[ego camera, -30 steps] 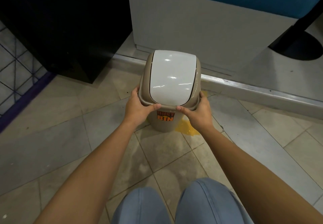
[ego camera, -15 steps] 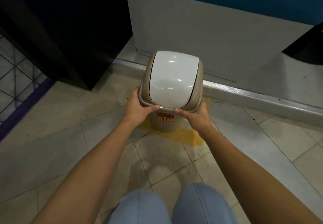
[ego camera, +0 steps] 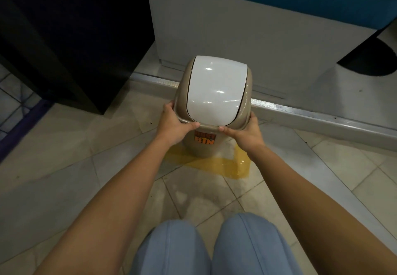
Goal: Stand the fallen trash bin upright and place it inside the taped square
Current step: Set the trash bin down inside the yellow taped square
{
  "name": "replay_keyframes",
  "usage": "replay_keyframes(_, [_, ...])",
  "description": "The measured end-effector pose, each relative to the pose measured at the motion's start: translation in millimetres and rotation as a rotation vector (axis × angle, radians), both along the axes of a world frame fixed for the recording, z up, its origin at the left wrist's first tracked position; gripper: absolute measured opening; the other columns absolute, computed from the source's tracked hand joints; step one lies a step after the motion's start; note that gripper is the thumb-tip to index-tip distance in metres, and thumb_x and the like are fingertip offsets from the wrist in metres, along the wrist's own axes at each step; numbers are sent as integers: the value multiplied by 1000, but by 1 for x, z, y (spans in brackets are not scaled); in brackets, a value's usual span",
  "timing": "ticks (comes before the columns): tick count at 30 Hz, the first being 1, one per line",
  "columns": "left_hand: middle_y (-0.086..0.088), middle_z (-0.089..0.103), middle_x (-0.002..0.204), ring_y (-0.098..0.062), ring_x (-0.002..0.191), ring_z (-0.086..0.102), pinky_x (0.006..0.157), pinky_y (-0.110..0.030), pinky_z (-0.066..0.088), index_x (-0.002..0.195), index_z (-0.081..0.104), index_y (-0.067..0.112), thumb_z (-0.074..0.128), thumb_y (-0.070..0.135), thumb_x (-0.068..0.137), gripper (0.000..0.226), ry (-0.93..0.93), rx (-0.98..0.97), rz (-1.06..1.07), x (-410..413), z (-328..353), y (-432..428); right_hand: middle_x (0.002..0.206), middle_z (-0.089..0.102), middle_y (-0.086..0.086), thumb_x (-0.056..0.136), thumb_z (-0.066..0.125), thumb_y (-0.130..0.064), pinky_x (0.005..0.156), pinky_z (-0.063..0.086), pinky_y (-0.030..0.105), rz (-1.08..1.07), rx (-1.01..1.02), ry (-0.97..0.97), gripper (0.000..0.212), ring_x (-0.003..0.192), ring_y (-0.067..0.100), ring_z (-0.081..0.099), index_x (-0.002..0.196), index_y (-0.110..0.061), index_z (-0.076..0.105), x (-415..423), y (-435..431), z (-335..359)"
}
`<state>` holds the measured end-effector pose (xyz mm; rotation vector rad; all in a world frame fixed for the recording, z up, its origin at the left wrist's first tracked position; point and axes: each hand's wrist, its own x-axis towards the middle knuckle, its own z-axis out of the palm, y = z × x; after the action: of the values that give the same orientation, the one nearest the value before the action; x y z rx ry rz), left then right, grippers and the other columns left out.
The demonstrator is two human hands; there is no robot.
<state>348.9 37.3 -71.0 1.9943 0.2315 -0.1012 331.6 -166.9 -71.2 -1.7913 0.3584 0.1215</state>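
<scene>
The trash bin [ego camera: 211, 111] stands upright on the tiled floor [ego camera: 64, 156], its long axis vertical and its white swing lid [ego camera: 216, 91] facing up toward the camera. An orange label [ego camera: 205, 138] on the beige body faces the person, so the bin's front points back at the knees [ego camera: 214, 246]. Its base sits within the yellow taped square [ego camera: 227, 165], whose near strip and right corner show in front of the bin. The far strips are hidden behind the body, so whether the base clears the tape on every side cannot be told.

The left hand [ego camera: 174, 125] grasps the left side of the lid's rim, thumb laid along the near edge and fingers curled around the side. The right hand [ego camera: 245, 134] grasps the right side the same way, its thumb meeting the near edge just beside the left thumb. Both forearms reach forward from the bottom corners.

Behind the bin runs a metal threshold strip [ego camera: 311, 115], then a grey wall panel [ego camera: 247, 38]. A black cabinet [ego camera: 75, 38] stands at the left, well apart from the bin.
</scene>
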Motion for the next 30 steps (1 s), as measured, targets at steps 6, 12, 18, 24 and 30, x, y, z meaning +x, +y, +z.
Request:
replay_keyframes(6, [-5, 43, 136, -19, 119, 46, 92, -25, 37, 134, 23, 12, 85, 23, 60, 97, -12, -44, 11, 11, -10, 0, 129, 52, 1, 55, 89, -21, 98, 48, 37, -30, 9, 0, 105, 117, 21, 53, 140, -17, 26, 4, -2, 0])
replay_keyframes(12, [-3, 44, 136, -19, 121, 45, 96, -28, 39, 138, 19, 19, 80, 22, 66, 94, 4, -94, -7, 26, -14, -5, 126, 56, 2, 55, 89, -20, 95, 50, 37, -52, 56, -14, 98, 115, 21, 55, 136, -20, 32, 17, -6, -3])
replay_keyframes(18, [-2, 42, 138, -19, 122, 43, 94, -28, 38, 140, 17, 21, 78, 23, 70, 92, 11, -89, -18, 34, -12, -15, 129, 55, 1, 53, 89, -26, 100, 47, 42, -42, 47, -4, 102, 119, 23, 53, 138, -18, 32, 30, -16, -5])
replay_keyframes(24, [0, 38, 143, -17, 128, 40, 99, -30, 37, 144, 12, 28, 73, 26, 76, 92, -9, -135, -47, 40, -12, -25, 134, 52, 6, 54, 88, -28, 102, 45, 46, -25, 3, 3, 104, 123, 26, 51, 140, -15, 30, 46, -25, -3])
replay_keyframes(30, [0, 30, 150, -23, 133, 35, 104, -50, 39, 146, 1, 34, 70, 27, 79, 96, 48, -166, -61, 53, -11, -30, 136, 51, 7, 56, 87, -29, 103, 44, 47, -16, -3, -2, 106, 125, 27, 49, 142, -14, 27, 59, -29, -3])
